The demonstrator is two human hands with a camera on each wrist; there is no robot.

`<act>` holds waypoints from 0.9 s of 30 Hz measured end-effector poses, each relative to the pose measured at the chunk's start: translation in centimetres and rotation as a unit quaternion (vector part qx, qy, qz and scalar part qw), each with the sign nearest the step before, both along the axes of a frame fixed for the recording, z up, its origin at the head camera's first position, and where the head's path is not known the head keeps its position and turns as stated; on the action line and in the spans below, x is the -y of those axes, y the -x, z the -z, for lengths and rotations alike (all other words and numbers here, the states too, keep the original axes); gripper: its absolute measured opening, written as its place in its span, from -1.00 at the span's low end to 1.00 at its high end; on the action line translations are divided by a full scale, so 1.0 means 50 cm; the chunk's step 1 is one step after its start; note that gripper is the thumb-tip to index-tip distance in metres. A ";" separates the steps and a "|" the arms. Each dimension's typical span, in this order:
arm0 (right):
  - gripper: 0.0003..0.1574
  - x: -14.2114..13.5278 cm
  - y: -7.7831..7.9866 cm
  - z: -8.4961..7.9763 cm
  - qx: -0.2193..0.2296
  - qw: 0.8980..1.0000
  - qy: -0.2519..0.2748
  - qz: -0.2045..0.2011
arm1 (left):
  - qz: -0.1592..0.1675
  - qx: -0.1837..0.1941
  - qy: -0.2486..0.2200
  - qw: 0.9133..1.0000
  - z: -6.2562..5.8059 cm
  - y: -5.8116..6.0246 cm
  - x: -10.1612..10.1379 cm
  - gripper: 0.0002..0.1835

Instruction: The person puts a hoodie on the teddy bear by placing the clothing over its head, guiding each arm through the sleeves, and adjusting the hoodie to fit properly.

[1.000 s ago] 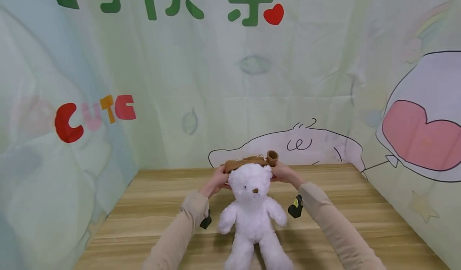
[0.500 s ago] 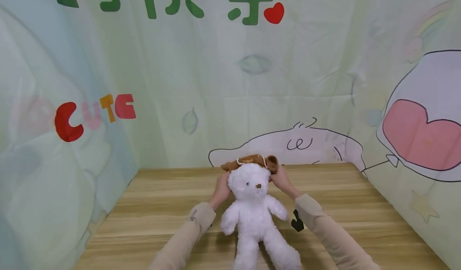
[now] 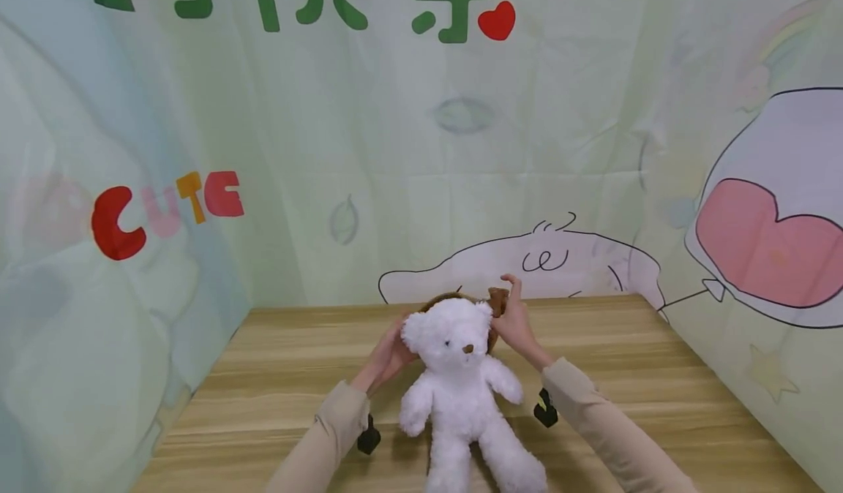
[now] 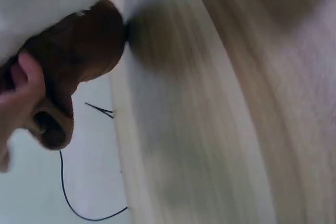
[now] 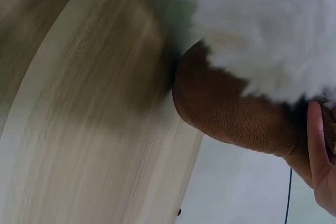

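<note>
A white plush teddy bear (image 3: pixel 457 398) is propped facing me, its head low against the back of the table. Behind its head is a brown doll garment (image 3: pixel 498 301), mostly hidden by the bear, with one short sleeve standing up at the right. My left hand (image 3: pixel 390 355) is at the left side of the bear's head, its fingers partly behind it. The left wrist view shows that hand (image 4: pixel 20 95) gripping the brown cloth near a sleeve opening. My right hand (image 3: pixel 516 326) pinches the garment beside the bear's other ear, index finger raised. In the right wrist view, its thumb (image 5: pixel 316 135) lies along the cloth.
A wood-grain table (image 3: pixel 296 390) lies under the bear. Printed cloth curtains (image 3: pixel 316 149) hang close behind it and at both sides. Dark wrist devices (image 3: pixel 545 409) hang below both cuffs.
The garment has slid lower behind the bear's head, its white cords no longer in sight. My left hand has moved slightly left and opened out; my right index finger has lifted.
</note>
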State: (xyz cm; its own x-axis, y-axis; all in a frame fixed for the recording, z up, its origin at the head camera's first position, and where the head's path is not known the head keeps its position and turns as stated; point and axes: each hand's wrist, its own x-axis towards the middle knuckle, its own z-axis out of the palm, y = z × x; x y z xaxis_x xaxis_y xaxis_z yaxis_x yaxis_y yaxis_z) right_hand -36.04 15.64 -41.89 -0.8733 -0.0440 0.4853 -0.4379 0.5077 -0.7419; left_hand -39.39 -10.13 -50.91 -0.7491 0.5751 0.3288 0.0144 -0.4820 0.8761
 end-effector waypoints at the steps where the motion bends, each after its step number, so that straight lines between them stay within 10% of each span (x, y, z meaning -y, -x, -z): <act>1: -0.13 0.003 -0.005 -0.003 -0.001 1.000 -0.014 0.004 | 0.000 0.010 0.016 1.000 -0.038 -0.036 -0.001 -0.13; 6: -0.61 0.013 -0.015 -0.006 -0.057 0.989 -0.133 0.039 | -0.056 0.010 0.133 0.990 -0.141 -0.114 -0.022 -0.08; 13: -0.70 0.026 -0.023 -0.033 -0.152 0.971 -0.179 0.037 | -0.166 0.095 0.187 0.964 -0.194 -0.126 -0.057 -0.62; 18: -0.64 0.019 -0.023 -0.058 0.063 0.995 -0.026 -0.074 | -0.226 0.106 0.219 0.943 -0.207 -0.117 -0.061 -0.50; 23: -0.81 0.000 -0.021 -0.077 0.282 0.926 0.168 -0.188 | -0.279 0.057 0.262 0.922 -0.206 -0.121 -0.054 -0.57; 27: -0.84 -0.014 -0.020 -0.087 0.309 0.900 0.123 -0.282 | -0.276 -0.004 0.306 0.911 -0.214 -0.127 -0.038 -0.64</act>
